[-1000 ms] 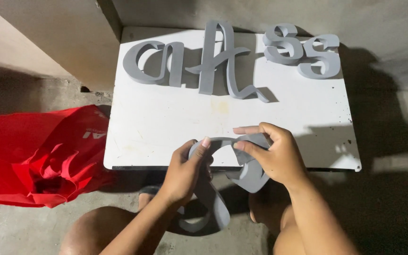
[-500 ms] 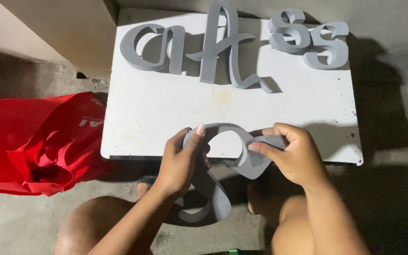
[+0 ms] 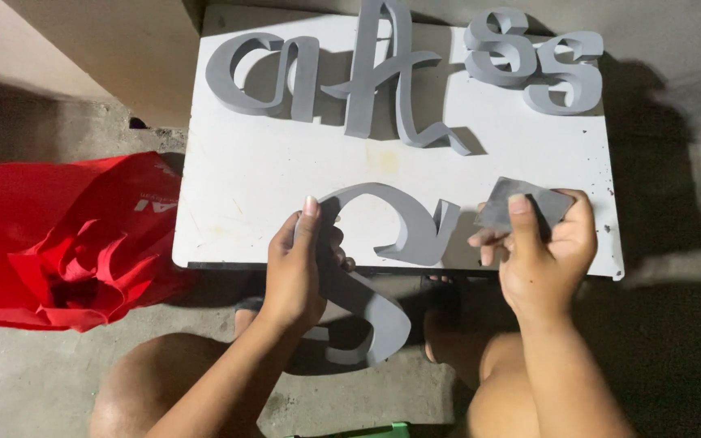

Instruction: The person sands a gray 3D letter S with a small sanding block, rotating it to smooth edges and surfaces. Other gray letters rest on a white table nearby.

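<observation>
here the left hand [image 3: 295, 268] is closed around the middle of a large grey curved letter [image 3: 383, 235], with the thumb stretched up along its left edge. the letter looks like a big s shape: its upper loop lies over the front part of the white desk [image 3: 285, 178], and its lower loop hangs below the desk edge, in front of the person's knees and above the concrete floor [image 3: 34, 373]. so the letter is directly in the left hand and just to the left of the right hand, but the right hand does not touch it.

the right hand [image 3: 541, 251] grasps a small dark grey flat sheet [image 3: 521, 203], which looks like sanding paper. the thumb presses on top of it and the fingers are curled below it. this sheet is over the front right part of the desk, very near the right tip of the curved letter, with a small gap between them.

at the back of the desk lie other grey letters: a joined group of script letters [image 3: 334, 77] on the left and middle, and a pair of s-shaped letters [image 3: 533, 65] on the right. they are well apart from both hands.

a red bag [image 3: 58, 243] lies crumpled on the floor, just beside the left edge of the desk.
</observation>
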